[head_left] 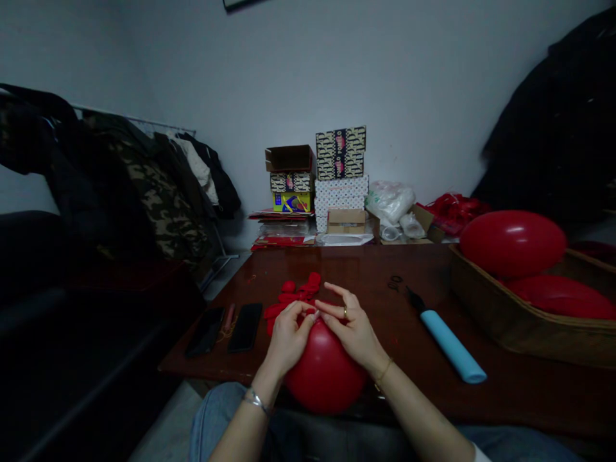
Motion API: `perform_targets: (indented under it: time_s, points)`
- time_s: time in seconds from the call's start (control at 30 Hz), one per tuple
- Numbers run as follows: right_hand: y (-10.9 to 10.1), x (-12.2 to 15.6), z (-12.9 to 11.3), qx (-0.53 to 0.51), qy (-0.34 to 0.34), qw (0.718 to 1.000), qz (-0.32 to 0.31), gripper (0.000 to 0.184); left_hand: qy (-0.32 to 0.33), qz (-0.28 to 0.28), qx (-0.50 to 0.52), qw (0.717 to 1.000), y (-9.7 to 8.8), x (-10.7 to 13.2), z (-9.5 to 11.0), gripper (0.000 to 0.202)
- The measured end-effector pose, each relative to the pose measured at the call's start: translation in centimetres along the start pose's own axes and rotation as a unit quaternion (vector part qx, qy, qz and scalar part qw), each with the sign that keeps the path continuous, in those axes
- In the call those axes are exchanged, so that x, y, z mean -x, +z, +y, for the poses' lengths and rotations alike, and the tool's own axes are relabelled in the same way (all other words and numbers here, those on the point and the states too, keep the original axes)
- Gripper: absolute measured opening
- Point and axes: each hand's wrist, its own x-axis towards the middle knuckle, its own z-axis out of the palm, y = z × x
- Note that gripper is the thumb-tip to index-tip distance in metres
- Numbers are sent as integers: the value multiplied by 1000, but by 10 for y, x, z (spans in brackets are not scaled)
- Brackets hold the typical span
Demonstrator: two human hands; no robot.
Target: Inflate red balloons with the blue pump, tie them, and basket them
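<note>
An inflated red balloon (323, 375) rests against the near edge of the dark wooden table (366, 269), over my lap. My left hand (287, 335) and my right hand (350, 324) sit on top of it, fingers pinched together at the balloon's neck (312, 312). The right hand wears a ring, the left wrist a bracelet. Just beyond my hands lies a small pile of flat, uninflated red balloons (293, 296).
A light-blue hand pump (447, 343) lies to the right. A wooden tray (486, 314) holds two inflated red balloons (513, 242). Two dark phones (226, 327) lie at the left. Stacked boxes (339, 173) and bags stand by the wall; coats hang at the left.
</note>
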Motion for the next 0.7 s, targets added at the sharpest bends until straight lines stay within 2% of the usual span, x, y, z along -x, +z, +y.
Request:
perform_targets:
  time_s: [0.1, 0.3, 0.6, 0.7]
  points:
    - [6, 2, -1, 67, -32, 995, 64, 26, 10, -7, -9, 1000, 0, 0, 1, 12]
    - [15, 1, 1, 138, -34, 976, 164, 21, 28, -33, -33, 999, -1, -1, 5, 13]
    - [17, -2, 2, 167, 16, 966, 195, 20, 55, -35, -97, 993, 2, -1, 6, 12]
    - [18, -3, 3, 180, 2, 967, 183, 20, 59, -40, -113, 991, 2, -1, 6, 11]
